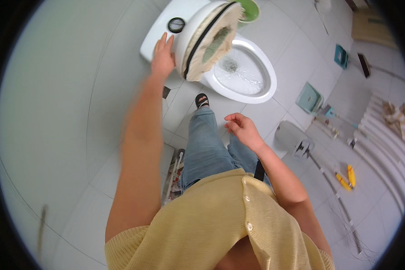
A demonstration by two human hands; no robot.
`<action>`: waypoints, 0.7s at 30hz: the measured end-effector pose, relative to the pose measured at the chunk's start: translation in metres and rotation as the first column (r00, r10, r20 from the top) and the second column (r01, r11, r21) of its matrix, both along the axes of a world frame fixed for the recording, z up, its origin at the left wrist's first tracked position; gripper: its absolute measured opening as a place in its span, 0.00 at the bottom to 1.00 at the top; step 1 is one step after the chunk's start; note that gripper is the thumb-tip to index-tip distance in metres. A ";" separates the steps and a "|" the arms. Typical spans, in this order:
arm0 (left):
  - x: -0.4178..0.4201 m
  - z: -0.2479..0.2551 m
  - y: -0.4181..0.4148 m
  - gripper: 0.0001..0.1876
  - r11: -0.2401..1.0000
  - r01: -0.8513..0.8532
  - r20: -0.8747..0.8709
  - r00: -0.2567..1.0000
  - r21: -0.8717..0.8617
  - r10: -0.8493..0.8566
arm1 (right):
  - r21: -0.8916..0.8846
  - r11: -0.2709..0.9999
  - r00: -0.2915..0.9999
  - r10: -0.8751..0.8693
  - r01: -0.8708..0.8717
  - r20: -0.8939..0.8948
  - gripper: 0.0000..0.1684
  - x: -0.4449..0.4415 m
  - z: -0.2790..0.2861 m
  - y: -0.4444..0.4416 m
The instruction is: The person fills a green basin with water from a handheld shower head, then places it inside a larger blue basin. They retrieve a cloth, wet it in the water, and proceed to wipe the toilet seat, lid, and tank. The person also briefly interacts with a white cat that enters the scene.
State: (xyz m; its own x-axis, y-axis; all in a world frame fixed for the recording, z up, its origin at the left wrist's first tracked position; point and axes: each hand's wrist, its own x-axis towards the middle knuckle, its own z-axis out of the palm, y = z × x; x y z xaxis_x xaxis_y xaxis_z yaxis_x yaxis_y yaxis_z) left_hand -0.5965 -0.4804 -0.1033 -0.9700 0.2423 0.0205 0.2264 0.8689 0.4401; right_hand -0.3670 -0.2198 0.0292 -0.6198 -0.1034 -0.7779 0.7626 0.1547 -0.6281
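Note:
My left hand reaches out over the toilet's white cistern, its fingers apart just below the round flush button. Beside that hand stands the raised toilet lid and seat, fitted with a cream fabric cover with a black band. Water runs inside the toilet bowl. My right hand hangs in front of my jeans with loosely curled fingers and holds nothing that shows.
A green bin stands behind the toilet. Teal dustpans, a broom, a flat mop, a yellow object and a white radiator lie to the right. A rack is by my left leg.

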 end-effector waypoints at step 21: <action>0.585 -0.054 0.094 0.15 -0.144 -0.968 0.424 -0.044 0.206 0.905 | -0.115 0.693 0.702 0.710 -0.712 -0.063 0.11 0.009 -0.009 0.025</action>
State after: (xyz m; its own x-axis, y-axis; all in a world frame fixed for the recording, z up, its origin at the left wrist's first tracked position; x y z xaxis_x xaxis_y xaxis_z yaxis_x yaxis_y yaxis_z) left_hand -0.0117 -0.3864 -0.1575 -0.1863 -0.9206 -0.3432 -0.7418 -0.0972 0.6635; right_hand -0.3580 -0.1952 0.0199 -0.3318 -0.6093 -0.7202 0.4488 0.5695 -0.6886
